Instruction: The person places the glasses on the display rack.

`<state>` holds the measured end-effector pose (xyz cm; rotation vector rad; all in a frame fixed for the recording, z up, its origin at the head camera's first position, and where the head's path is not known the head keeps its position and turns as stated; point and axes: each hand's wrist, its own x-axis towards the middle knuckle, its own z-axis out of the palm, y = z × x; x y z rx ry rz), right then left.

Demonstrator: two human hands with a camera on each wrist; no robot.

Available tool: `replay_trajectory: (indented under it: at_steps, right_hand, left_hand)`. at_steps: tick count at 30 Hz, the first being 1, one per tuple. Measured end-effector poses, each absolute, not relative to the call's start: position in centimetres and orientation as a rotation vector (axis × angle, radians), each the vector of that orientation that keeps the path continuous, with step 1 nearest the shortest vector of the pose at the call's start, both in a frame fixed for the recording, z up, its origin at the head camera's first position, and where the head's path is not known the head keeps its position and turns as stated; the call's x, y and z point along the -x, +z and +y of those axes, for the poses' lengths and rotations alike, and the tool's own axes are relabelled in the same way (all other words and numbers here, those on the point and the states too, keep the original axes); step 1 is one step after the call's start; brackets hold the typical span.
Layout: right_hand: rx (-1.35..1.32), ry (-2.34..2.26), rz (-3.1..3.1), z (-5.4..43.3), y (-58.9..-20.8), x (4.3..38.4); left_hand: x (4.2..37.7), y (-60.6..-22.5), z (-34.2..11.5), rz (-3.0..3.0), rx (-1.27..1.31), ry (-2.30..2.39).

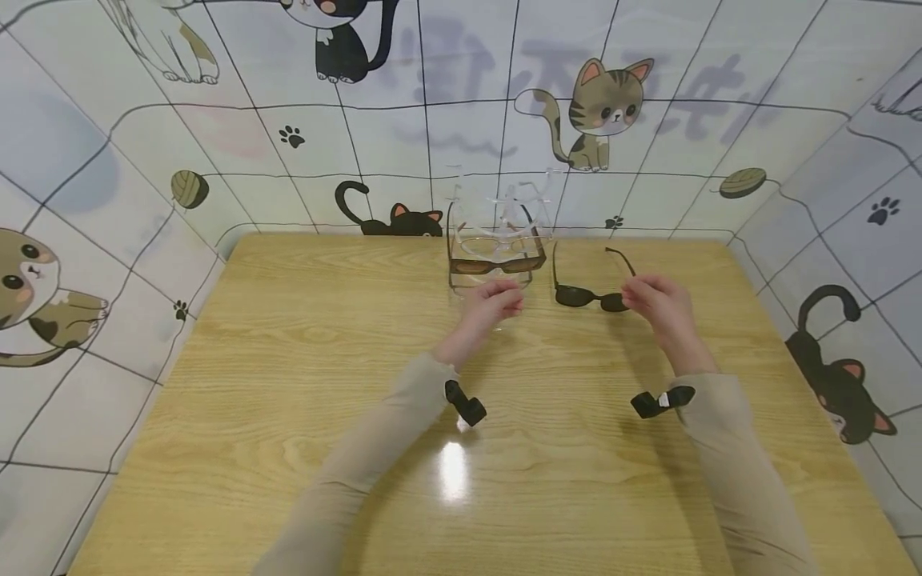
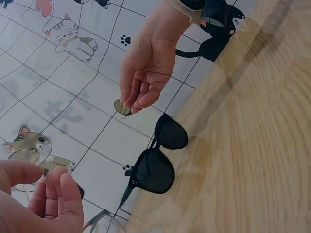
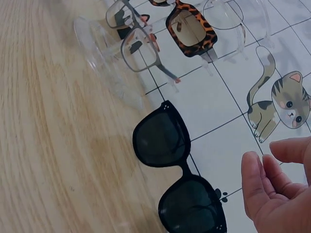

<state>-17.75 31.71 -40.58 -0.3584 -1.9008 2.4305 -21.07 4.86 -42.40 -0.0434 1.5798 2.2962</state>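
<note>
Black sunglasses (image 1: 576, 297) rest on the wooden table with their temples unfolded toward the wall. My right hand (image 1: 663, 312) hovers beside their right end. In the right wrist view its fingers (image 3: 252, 184) are loosely bent, apart from the sunglasses (image 3: 162, 141) and holding nothing. My left hand (image 1: 490, 308) is just in front of a clear display stand (image 3: 92, 53), its fingers (image 2: 72, 196) loosely bent around nothing. On the stand are tortoiseshell sunglasses (image 3: 192, 29), grey-framed glasses (image 3: 140, 48) and thin-rimmed glasses (image 3: 223, 14).
The wooden table (image 1: 288, 344) meets a cat-patterned cloth (image 1: 461, 136) at the back and sides. A black strap with a small device (image 1: 464, 402) is around the left wrist, and a similar one (image 1: 663, 402) is around the right.
</note>
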Motion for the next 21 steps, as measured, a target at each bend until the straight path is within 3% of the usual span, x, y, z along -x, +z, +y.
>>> replay_trajectory:
  at_steps: [21]
  right_hand:
    - [0.469, 2.393, -1.878, 33.8, -41.6, 16.5]
  left_hand:
    - [21.0, -44.9, 10.1, 1.664, 0.113, 2.235]
